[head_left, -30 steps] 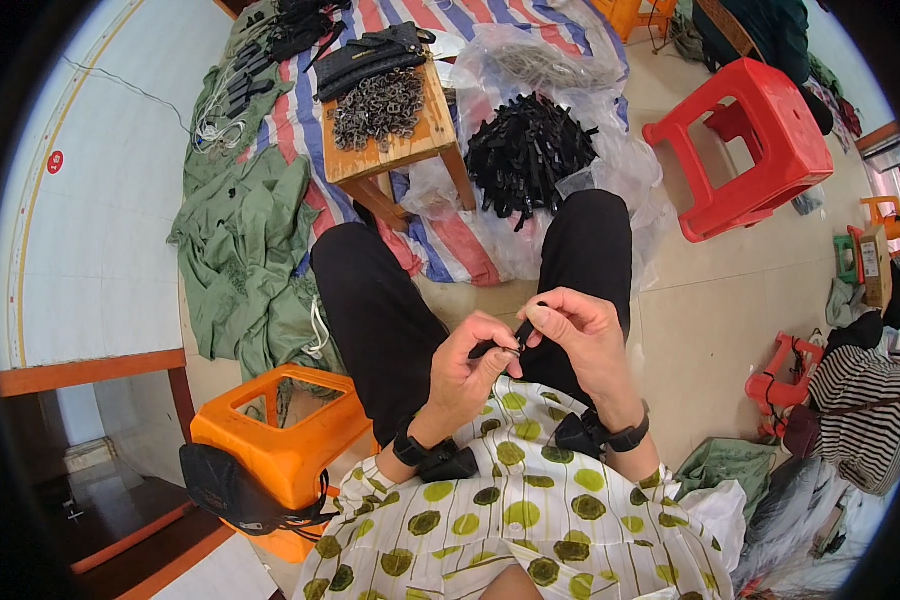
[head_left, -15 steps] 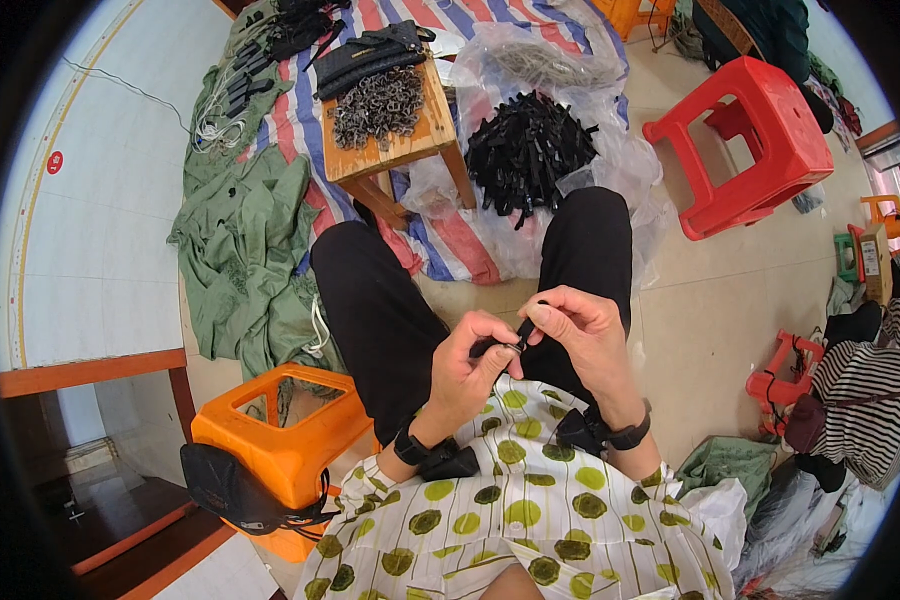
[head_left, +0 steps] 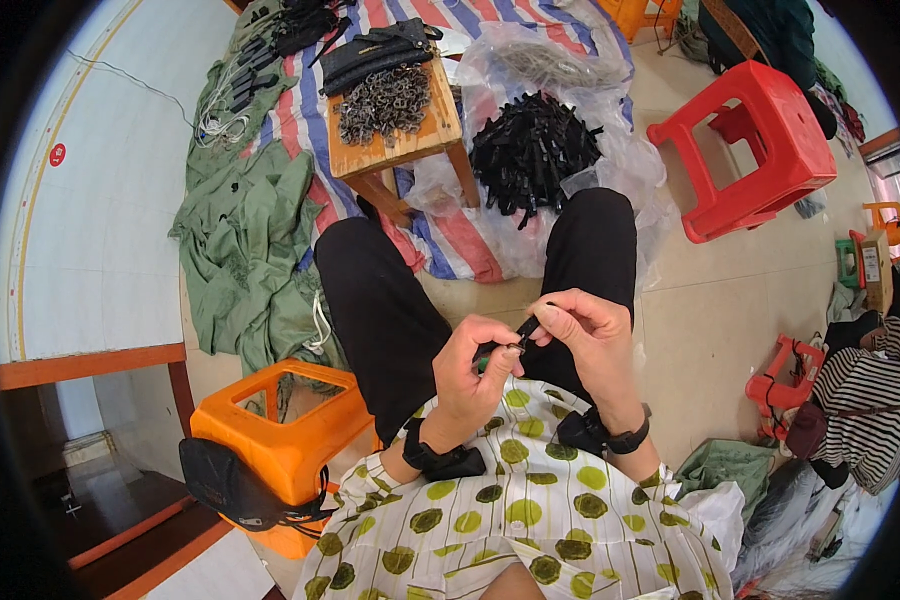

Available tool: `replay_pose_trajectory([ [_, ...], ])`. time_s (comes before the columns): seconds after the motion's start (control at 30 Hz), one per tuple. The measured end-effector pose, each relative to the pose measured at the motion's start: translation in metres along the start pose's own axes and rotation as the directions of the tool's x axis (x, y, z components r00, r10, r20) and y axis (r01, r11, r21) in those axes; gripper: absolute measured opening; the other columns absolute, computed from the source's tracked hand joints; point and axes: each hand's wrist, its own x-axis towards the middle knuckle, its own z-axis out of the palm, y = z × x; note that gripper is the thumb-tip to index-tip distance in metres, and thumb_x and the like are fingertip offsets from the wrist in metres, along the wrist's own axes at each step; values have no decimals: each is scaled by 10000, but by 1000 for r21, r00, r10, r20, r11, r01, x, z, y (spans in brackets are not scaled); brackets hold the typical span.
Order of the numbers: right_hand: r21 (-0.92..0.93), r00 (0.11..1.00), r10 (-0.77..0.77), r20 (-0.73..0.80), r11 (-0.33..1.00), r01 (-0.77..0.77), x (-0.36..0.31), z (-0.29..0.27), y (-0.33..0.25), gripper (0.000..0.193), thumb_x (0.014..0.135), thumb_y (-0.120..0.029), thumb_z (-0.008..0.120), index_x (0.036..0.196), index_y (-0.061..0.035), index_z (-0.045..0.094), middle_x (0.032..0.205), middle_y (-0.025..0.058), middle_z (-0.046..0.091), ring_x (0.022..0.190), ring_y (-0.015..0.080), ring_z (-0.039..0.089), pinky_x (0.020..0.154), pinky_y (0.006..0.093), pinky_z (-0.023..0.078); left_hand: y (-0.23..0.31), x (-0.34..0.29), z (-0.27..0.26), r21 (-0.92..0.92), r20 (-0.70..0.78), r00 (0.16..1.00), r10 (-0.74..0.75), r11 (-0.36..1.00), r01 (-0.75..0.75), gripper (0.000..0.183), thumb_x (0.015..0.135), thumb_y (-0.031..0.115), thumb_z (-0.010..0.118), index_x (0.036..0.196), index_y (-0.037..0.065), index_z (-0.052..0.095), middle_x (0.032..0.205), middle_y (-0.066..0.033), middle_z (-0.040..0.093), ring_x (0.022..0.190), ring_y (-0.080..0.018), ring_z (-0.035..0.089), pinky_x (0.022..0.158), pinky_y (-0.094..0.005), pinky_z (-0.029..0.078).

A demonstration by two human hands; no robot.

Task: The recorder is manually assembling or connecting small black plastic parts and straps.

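**Small black strap piece held between both hands above the lap**

The small black strap piece (head_left: 523, 332) sits in the middle of the scene, just above the knees of the seated person. Both hands meet on it, so it is kept close to the body and high, probably because the piece is tiny and needs a close look.

The left hand (head_left: 475, 365) is closed around the near end of the piece, thumb pressing on top, with the wrist bent inward. The right hand (head_left: 585, 335) pinches the far end with thumb and forefinger; the other fingers curl loosely over it. The two hands touch each other at the piece. Each wrist carries a black band.

Farther away, in front of the knees, a heap of black strap pieces (head_left: 535, 150) lies on a clear plastic sheet (head_left: 625, 165), within reach, I think as the supply. To the left of it stands a small wooden table (head_left: 440, 135) with a pile of metal buckles (head_left: 385, 105). An orange plastic stool (head_left: 280, 440) stands near on the left, a red plastic stool (head_left: 760, 150) far on the right. Green cloth (head_left: 245, 240) lies on the floor at the left.
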Motion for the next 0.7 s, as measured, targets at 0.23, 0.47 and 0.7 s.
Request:
replay_pose_trajectory([
  [0.23,-170,986,-166,-34,973,158,-6,6,-4,92,837,-55,617,882,10,662,710,45,624,648,92,586,591,210,450,9,-1,2,38,-45,998,-47,998,49,78,858,-11,558,926,-8,520,868,-88,534,630,-120,593,550,-224,493],
  [0.47,-353,944,-328,-18,886,301,-11,16,-11,80,787,-41,652,856,-1,664,703,65,617,617,142,570,580,240,442,18,-1,5,139,-158,987,-15,990,37,106,815,-38,590,901,-7,537,813,-76,568,647,-119,617,554,-229,513],
  [0.7,-198,969,-247,9,949,244,-6,10,-2,101,811,-44,642,897,10,642,799,44,614,713,101,563,632,221,442,17,3,5,138,-159,987,31,990,-9,102,821,-25,599,896,13,541,812,-69,546,591,-104,571,533,-224,493],
])
